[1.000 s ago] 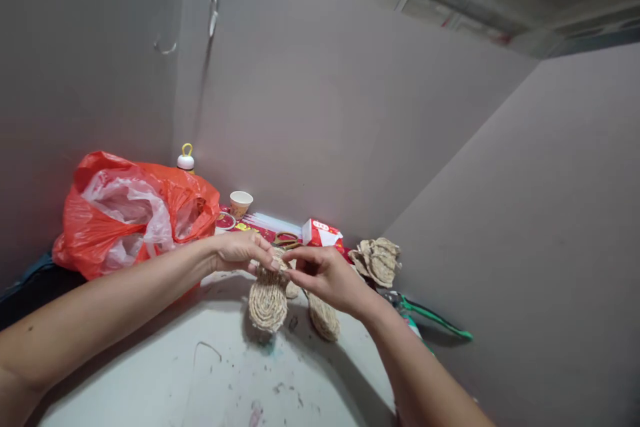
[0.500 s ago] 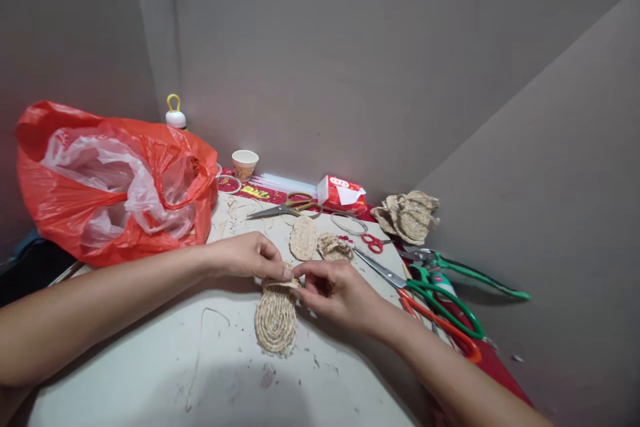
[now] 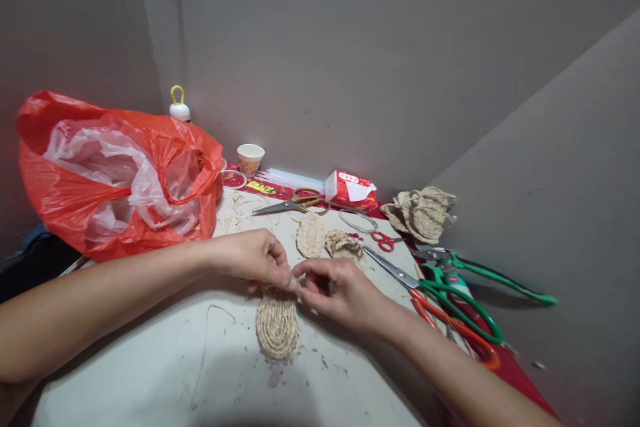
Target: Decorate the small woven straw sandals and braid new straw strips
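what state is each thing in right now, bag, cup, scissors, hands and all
Left hand, pinching the woven straw piece
Right hand, fingers curled beside the left; grip unclear
Woven straw piece, upper end hidden by the hands
Straw oval, lying flat
Red plastic bag, open
Paper cup, upright, contents hidden
Tissue pack, open, tissue sticking out
Gold-handled scissors, lying flat, blades apparently shut
Red-handled scissors, lying, blades unclear
Bottle, upright, cap on

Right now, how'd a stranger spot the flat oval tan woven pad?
From the red plastic bag, go right to the gold-handled metal scissors. Just nearer than their handles lies the pad. It's flat, untouched by left hand or right hand; the tan woven piece at its right is curled.
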`<state>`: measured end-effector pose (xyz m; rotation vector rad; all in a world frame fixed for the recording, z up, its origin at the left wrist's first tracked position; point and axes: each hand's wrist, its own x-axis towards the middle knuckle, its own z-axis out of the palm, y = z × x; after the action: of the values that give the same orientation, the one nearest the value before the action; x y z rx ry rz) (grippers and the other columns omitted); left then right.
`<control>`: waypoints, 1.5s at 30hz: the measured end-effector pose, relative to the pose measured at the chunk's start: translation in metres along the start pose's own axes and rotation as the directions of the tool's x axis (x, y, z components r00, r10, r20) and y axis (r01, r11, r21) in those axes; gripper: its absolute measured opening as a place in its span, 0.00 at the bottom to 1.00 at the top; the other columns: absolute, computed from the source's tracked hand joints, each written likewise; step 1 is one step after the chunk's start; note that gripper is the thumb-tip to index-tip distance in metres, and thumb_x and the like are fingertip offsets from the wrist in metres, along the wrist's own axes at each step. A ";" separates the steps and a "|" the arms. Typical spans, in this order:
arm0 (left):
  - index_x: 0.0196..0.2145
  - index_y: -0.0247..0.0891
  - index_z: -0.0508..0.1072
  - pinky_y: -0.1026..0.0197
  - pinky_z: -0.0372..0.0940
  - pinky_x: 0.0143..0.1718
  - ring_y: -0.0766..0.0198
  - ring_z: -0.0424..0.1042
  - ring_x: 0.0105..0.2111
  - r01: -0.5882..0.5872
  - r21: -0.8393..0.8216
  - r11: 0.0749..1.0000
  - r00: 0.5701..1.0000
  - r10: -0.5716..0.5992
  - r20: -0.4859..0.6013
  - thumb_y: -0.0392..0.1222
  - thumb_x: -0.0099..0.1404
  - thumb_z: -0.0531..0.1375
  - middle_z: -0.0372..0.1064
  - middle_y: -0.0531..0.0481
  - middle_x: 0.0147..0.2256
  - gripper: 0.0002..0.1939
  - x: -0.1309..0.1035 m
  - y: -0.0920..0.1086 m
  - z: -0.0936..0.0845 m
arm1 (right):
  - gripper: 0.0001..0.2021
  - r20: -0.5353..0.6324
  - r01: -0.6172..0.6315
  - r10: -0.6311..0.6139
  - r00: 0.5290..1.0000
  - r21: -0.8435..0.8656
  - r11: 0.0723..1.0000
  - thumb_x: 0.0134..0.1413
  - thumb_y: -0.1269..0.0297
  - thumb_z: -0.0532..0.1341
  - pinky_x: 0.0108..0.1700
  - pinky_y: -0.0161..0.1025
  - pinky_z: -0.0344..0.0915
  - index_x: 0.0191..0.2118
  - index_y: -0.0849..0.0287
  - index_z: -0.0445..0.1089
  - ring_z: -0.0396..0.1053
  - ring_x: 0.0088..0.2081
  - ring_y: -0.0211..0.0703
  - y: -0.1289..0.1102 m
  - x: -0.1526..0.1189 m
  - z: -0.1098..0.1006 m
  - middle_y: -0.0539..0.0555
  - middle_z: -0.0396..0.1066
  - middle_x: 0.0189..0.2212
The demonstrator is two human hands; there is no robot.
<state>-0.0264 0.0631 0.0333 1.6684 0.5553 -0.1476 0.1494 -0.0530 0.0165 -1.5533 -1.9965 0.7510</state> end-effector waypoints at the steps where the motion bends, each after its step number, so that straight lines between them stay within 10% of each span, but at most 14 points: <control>1: 0.26 0.36 0.72 0.66 0.55 0.19 0.73 0.61 0.16 0.008 -0.013 1.000 1.000 -0.007 0.024 0.48 0.49 0.66 0.68 0.55 0.20 0.13 0.001 -0.002 0.001 | 0.07 0.008 0.002 -0.002 1.000 -0.003 1.000 0.51 0.68 0.59 0.23 0.31 0.53 0.35 0.61 0.73 0.54 0.19 0.32 -0.001 0.000 0.000 0.45 0.60 0.17; 11: 0.20 0.34 0.71 0.68 0.47 0.14 0.76 0.57 0.12 0.087 -0.182 0.979 0.996 -0.083 0.030 0.43 0.43 0.69 0.70 0.54 0.19 0.12 0.001 -0.005 0.000 | 0.08 0.043 -0.020 0.022 0.999 -0.038 0.999 0.51 0.68 0.58 0.24 0.32 0.55 0.36 0.61 0.73 0.56 0.19 0.32 -0.012 0.004 0.001 0.45 0.62 0.17; 22: 0.19 0.33 0.72 0.66 0.61 0.17 0.70 0.66 0.16 0.103 -0.290 0.952 0.991 -0.074 0.107 0.41 0.36 0.72 0.71 0.52 0.17 0.15 0.014 -0.019 -0.004 | 0.07 0.076 -0.133 0.131 0.989 0.022 0.991 0.49 0.68 0.59 0.24 0.32 0.53 0.34 0.62 0.72 0.54 0.20 0.32 -0.017 0.010 0.003 0.44 0.60 0.17; 37: 0.19 0.31 0.72 0.67 0.65 0.21 0.70 0.68 0.18 0.092 -0.259 0.961 0.987 -0.054 0.150 0.33 0.46 0.67 0.70 0.50 0.17 0.07 0.027 -0.024 -0.010 | 0.06 0.121 -0.286 0.299 0.946 -0.116 0.951 0.49 0.67 0.60 0.26 0.31 0.55 0.33 0.62 0.70 0.57 0.24 0.33 -0.038 0.023 0.001 0.47 0.63 0.21; 45: 0.21 0.32 0.71 0.70 0.64 0.20 0.73 0.66 0.17 0.116 -0.239 0.964 0.977 -0.068 0.201 0.32 0.47 0.68 0.69 0.52 0.18 0.07 0.038 -0.033 -0.008 | 0.16 0.188 -0.339 0.376 0.907 -0.199 0.919 0.48 0.57 0.63 0.24 0.33 0.63 0.39 0.65 0.72 0.67 0.22 0.38 -0.041 0.061 -0.049 0.51 0.71 0.21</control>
<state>-0.0095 0.0837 -0.0103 1.3667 0.4842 -0.2919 0.1397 0.0043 0.0831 -2.0511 -1.9900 0.9615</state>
